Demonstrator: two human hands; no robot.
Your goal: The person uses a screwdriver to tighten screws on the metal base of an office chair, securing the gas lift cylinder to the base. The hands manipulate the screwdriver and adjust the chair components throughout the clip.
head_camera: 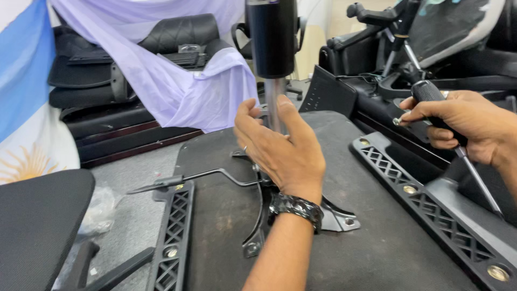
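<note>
Nearest the head camera, the left hand (280, 148) rose from a forearm wearing a black braided wristband (296, 207). Fingers were half curled and spread, cupped around the bright gas-lift piston (273, 102) without clearly clamping it; likely steadying the column upright. Black cylinder sleeve (272, 37) stood above the piston. The piston stood in the metal mechanism plate (334, 215) at the middle of the upturned chair seat underside (377, 237), turned up so the fittings faced the worker. A bent adjustment lever (188, 179) stuck out leftward from it. Right hand (463, 126) was closed around a black-handled screwdriver (431, 97), shaft angled down, held well apart from the piston. Black armrest brackets (175, 237) flanked the seat.
</note>
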